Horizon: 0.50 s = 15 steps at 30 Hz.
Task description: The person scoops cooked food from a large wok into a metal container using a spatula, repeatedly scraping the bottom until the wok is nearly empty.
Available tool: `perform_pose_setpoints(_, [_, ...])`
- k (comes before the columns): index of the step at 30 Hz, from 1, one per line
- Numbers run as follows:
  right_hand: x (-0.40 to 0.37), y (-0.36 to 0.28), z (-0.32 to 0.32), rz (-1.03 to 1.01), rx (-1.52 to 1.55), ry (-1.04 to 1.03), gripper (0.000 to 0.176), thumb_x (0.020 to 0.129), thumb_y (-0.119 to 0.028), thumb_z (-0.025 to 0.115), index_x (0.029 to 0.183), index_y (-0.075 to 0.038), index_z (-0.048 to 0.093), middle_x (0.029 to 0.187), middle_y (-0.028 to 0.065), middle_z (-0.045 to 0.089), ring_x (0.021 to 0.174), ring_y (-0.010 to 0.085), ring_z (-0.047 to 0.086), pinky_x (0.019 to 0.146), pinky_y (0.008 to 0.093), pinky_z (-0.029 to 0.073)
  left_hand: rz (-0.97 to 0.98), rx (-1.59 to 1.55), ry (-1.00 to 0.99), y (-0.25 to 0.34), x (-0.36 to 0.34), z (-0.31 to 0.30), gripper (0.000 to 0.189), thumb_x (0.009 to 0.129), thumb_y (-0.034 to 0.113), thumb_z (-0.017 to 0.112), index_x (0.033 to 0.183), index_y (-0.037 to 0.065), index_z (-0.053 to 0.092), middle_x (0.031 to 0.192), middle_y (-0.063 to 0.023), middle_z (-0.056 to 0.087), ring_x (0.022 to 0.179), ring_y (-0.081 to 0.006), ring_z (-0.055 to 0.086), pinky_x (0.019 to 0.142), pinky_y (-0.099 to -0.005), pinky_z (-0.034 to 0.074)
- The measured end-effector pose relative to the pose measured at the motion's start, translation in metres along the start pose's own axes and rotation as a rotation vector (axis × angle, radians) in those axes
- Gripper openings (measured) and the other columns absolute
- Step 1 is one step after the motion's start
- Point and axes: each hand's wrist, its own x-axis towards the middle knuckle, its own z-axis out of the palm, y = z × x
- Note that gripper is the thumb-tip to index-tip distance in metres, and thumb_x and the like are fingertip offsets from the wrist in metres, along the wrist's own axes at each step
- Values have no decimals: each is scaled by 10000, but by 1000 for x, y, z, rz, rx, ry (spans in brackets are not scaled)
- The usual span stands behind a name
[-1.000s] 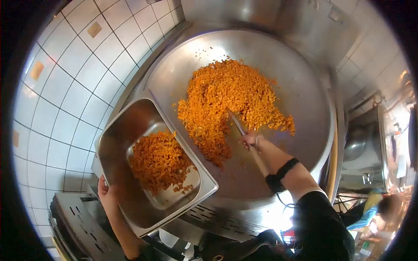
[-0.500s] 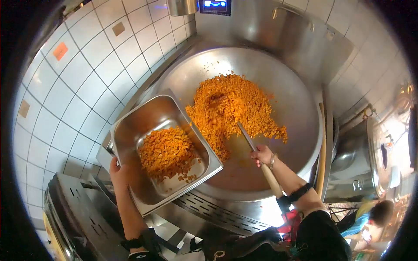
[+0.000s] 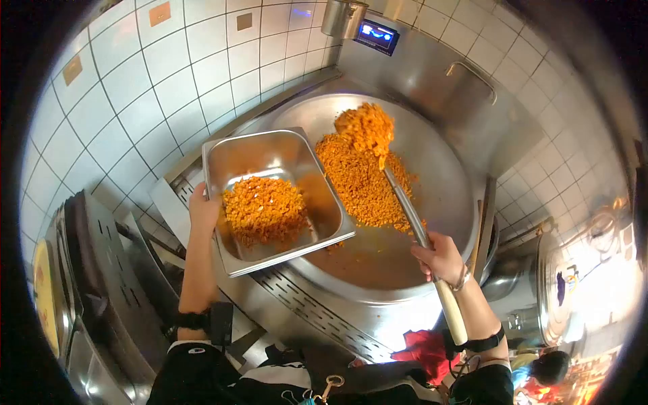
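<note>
My left hand (image 3: 204,210) grips the left rim of a deep rectangular steel pan (image 3: 324,196), which sits tilted over the near-left edge of a huge wok (image 3: 442,179). Orange-brown diced food (image 3: 262,206) covers part of the pan's bottom. My right hand (image 3: 440,258) is closed around the shaft of a long-handled ladle (image 3: 405,202) with a pale wooden end. A heaped load of food (image 3: 368,128) hides the ladle's head, which is raised over the wok. Beneath it lies a larger mound of the same food (image 3: 364,192).
A slotted steel ledge (image 3: 317,310) runs along the wok's front. Dark metal panels (image 3: 115,270) stand at left, beside a tiled wall (image 3: 162,101). A lit display (image 3: 376,35) and a bent tap (image 3: 472,71) are behind. Another person (image 3: 547,368) is at lower right.
The ladle has risen out of the mound with a heaped load of food on it. The pan appears higher in view, still held by my left hand. The camera view has turned.
</note>
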Motion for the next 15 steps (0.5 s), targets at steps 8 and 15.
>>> perform_pose_setpoints(8, [-43,-6,59,-570,-821,163,428,689,-193,567,1068,-24,460,688,193,569,639,339,571,559,413,470,-30,43,-32,15,-8,2,340,710,104,558,1023,-19,505,690,-75,555,545,-101,492,469,-236,364])
perform_pose_setpoints(15, [-56,-5,55,-610,-647,223,426,684,-141,586,1075,-16,470,635,175,550,547,311,566,505,368,457,-78,99,-46,20,-10,-3,481,662,0,508,1135,-46,430,747,-111,577,621,-144,542,528,-254,411])
